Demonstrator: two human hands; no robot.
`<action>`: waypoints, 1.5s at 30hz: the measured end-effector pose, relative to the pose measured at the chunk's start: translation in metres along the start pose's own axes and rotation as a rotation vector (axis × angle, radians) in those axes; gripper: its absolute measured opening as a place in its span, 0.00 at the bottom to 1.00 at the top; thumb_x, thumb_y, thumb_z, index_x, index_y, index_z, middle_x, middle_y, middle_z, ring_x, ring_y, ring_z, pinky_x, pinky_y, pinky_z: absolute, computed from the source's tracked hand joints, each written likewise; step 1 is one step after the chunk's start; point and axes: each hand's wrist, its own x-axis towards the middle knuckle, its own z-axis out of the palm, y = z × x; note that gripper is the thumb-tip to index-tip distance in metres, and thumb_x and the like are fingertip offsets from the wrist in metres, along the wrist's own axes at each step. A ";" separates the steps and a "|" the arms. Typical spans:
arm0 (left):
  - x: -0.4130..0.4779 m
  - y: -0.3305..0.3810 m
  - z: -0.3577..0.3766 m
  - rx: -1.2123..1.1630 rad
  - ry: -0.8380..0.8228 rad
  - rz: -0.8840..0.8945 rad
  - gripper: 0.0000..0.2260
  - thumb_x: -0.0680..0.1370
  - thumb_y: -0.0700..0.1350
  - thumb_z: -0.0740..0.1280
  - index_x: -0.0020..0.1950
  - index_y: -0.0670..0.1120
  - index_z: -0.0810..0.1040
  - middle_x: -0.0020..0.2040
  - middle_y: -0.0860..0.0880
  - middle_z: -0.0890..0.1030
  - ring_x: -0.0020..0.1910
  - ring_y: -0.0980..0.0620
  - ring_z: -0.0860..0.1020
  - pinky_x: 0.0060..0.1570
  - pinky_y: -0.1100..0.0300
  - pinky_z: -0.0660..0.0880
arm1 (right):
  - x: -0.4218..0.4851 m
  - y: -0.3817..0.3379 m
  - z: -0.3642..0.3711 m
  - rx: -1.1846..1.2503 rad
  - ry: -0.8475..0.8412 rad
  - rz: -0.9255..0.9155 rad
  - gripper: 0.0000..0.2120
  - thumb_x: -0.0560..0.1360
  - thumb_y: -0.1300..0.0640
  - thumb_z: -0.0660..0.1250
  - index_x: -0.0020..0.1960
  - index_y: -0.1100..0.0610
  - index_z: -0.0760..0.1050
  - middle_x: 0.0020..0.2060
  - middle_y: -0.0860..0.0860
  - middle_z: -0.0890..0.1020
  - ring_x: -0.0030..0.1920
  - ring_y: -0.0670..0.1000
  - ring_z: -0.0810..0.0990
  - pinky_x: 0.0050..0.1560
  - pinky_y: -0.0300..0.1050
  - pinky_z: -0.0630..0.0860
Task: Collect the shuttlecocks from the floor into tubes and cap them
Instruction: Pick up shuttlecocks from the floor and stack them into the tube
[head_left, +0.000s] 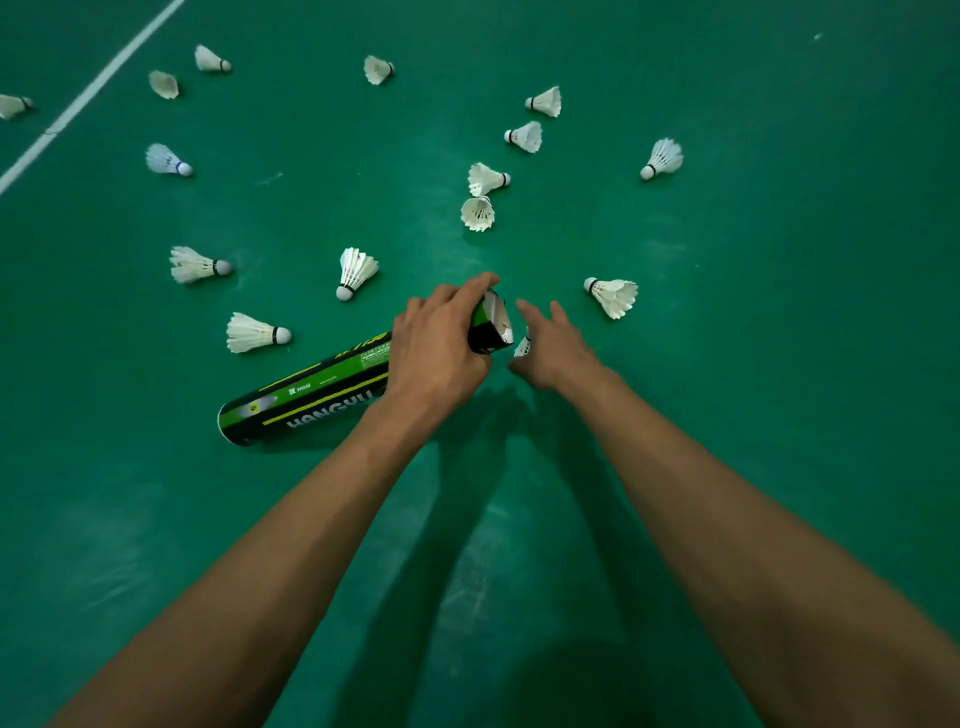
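Observation:
A green and black shuttlecock tube (311, 389) lies tilted over the green floor, its open mouth up and to the right. My left hand (441, 343) grips the tube near that mouth. My right hand (553, 348) is just right of the mouth, fingers curled around a white shuttlecock (522, 347) that is mostly hidden under the palm. Several white feather shuttlecocks lie scattered on the floor, the nearest ones at left (257, 333), ahead (356, 271) and right (613, 296).
The green court floor (779, 364) stretches all around. A white court line (88, 96) runs diagonally across the top left. More shuttlecocks lie farther off, such as a pair (480, 195) ahead and one (662, 158) to the far right.

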 end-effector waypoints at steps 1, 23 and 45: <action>0.001 -0.004 0.000 -0.009 0.001 -0.002 0.36 0.71 0.42 0.73 0.77 0.59 0.68 0.65 0.47 0.78 0.59 0.38 0.75 0.60 0.48 0.70 | 0.005 -0.004 0.005 -0.003 -0.017 -0.004 0.41 0.76 0.53 0.70 0.81 0.42 0.51 0.82 0.55 0.49 0.77 0.62 0.62 0.74 0.60 0.66; 0.012 -0.031 -0.027 -0.162 0.107 -0.009 0.35 0.69 0.44 0.75 0.75 0.58 0.71 0.63 0.48 0.79 0.57 0.38 0.74 0.58 0.48 0.70 | -0.032 -0.028 -0.068 1.554 0.130 0.189 0.10 0.74 0.69 0.71 0.53 0.72 0.75 0.49 0.66 0.82 0.34 0.57 0.84 0.35 0.42 0.81; 0.020 0.026 -0.058 -0.481 0.173 0.127 0.40 0.67 0.50 0.75 0.79 0.60 0.68 0.61 0.49 0.81 0.57 0.40 0.78 0.59 0.45 0.75 | -0.101 -0.076 -0.131 1.041 0.580 -0.113 0.24 0.69 0.48 0.80 0.52 0.61 0.73 0.40 0.55 0.82 0.40 0.58 0.86 0.33 0.49 0.80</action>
